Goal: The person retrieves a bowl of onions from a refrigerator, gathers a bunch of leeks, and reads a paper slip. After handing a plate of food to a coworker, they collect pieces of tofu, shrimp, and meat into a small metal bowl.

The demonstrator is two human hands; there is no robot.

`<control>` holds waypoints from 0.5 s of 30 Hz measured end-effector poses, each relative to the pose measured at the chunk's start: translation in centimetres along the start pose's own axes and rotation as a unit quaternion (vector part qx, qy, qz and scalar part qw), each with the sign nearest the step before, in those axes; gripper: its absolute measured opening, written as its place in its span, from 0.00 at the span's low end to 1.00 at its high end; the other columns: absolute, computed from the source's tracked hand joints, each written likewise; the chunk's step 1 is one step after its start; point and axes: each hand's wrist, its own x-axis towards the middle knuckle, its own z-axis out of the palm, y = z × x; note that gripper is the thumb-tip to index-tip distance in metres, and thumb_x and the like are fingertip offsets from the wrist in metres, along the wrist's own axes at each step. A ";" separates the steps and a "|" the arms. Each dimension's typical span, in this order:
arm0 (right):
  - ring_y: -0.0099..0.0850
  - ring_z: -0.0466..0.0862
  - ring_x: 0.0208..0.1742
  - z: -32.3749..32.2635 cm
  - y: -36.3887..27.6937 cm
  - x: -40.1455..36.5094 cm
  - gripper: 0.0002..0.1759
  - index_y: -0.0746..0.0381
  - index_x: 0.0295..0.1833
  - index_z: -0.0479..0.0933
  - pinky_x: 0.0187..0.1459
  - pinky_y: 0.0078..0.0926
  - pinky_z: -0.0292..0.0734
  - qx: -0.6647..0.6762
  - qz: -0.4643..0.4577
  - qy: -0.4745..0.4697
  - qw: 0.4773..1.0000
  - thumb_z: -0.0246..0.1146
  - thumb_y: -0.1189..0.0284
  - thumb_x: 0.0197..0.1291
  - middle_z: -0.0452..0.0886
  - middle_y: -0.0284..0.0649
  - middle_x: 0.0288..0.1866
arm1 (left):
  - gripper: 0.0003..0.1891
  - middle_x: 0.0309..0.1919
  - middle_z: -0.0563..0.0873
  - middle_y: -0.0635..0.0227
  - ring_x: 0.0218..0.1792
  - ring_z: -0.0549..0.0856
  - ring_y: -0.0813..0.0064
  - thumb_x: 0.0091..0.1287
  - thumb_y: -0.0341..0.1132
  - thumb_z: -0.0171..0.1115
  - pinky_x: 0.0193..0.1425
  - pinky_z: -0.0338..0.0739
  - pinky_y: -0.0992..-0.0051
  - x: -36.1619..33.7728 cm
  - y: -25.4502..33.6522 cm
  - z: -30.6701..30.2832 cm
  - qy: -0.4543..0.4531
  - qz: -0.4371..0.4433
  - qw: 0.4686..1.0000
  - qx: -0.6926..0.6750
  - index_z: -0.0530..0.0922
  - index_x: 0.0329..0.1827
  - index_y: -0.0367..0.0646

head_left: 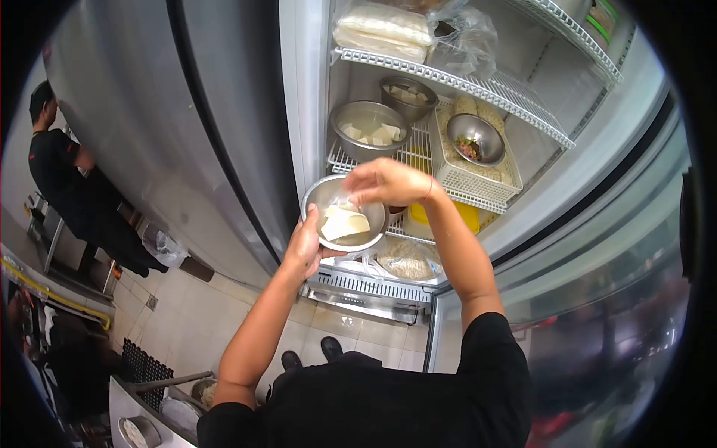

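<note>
My left hand (302, 246) grips the rim of a steel bowl (379, 220), thumb over the edge and fingers underneath. Flat white pieces that look like tofu (344, 223) lie inside it. Above the bowl's far side hovers my right hand (385, 181), its fingers apart and slightly blurred, with nothing visible in them. Just beyond, on a fridge shelf, stands a larger steel bowl (358, 112) of similar white pieces in liquid. Another metal bowl (409, 97) with pale pieces sits behind it.
A white basket (478, 179) on the shelf carries a small bowl (478, 134) of chopped food. Bagged food (407, 257) lies low in the fridge. The glass door (582, 321) swings open at right. A person in black (63, 168) stands far left.
</note>
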 end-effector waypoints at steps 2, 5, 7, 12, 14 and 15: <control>0.25 0.81 0.43 -3.0 0.0 0.9 0.14 0.66 0.45 0.79 0.48 0.25 0.76 -0.148 -0.062 0.097 0.982 0.65 0.68 0.58 0.83 0.41 0.39 | 0.31 0.55 0.77 0.53 0.50 0.82 0.59 0.73 0.56 0.31 0.45 0.84 0.62 0.0 -0.1 -0.3 0.006 0.004 1.000 0.004 0.61 0.65 0.38; 0.28 0.83 0.39 -8.6 2.6 3.7 0.12 0.65 0.44 0.79 0.43 0.26 0.76 -0.274 0.034 0.233 0.932 0.58 0.77 0.53 0.83 0.42 0.37 | 0.28 0.52 0.78 0.53 0.44 0.85 0.62 0.73 0.53 0.34 0.33 0.87 0.68 0.2 -0.3 -0.7 0.016 -0.004 1.000 -0.015 0.59 0.65 0.39; 0.33 0.82 0.42 -11.6 3.7 5.6 0.17 0.60 0.48 0.77 0.45 0.29 0.75 -0.324 0.147 0.145 0.923 0.58 0.77 0.49 0.83 0.41 0.40 | 0.29 0.52 0.78 0.54 0.45 0.85 0.62 0.73 0.54 0.33 0.35 0.87 0.67 0.2 -0.5 -0.9 0.022 -0.005 1.000 -0.003 0.60 0.65 0.38; 0.39 0.78 0.55 -13.1 5.6 9.0 0.34 0.52 0.61 0.71 0.50 0.34 0.74 -0.449 0.241 -0.083 0.856 0.65 0.78 0.43 0.77 0.41 0.57 | 0.29 0.53 0.78 0.54 0.44 0.85 0.62 0.73 0.53 0.35 0.35 0.86 0.66 0.0 -0.8 -0.8 0.060 -0.002 0.998 0.007 0.60 0.66 0.37; 0.42 0.75 0.59 -12.3 6.0 9.5 0.46 0.48 0.68 0.64 0.53 0.37 0.74 -0.471 0.280 -0.125 0.827 0.70 0.78 0.37 0.72 0.40 0.62 | 0.29 0.53 0.78 0.54 0.43 0.85 0.62 0.73 0.53 0.35 0.33 0.86 0.66 0.0 -1.0 -1.0 0.051 -0.009 0.999 0.006 0.60 0.66 0.38; 0.42 0.75 0.59 -12.1 6.1 9.8 0.46 0.48 0.68 0.64 0.53 0.37 0.74 -0.471 0.281 -0.125 0.827 0.70 0.78 0.37 0.72 0.40 0.62 | 0.29 0.53 0.78 0.54 0.43 0.85 0.62 0.73 0.53 0.35 0.33 0.87 0.66 0.0 -1.0 -1.0 0.050 -0.011 0.999 0.005 0.60 0.65 0.37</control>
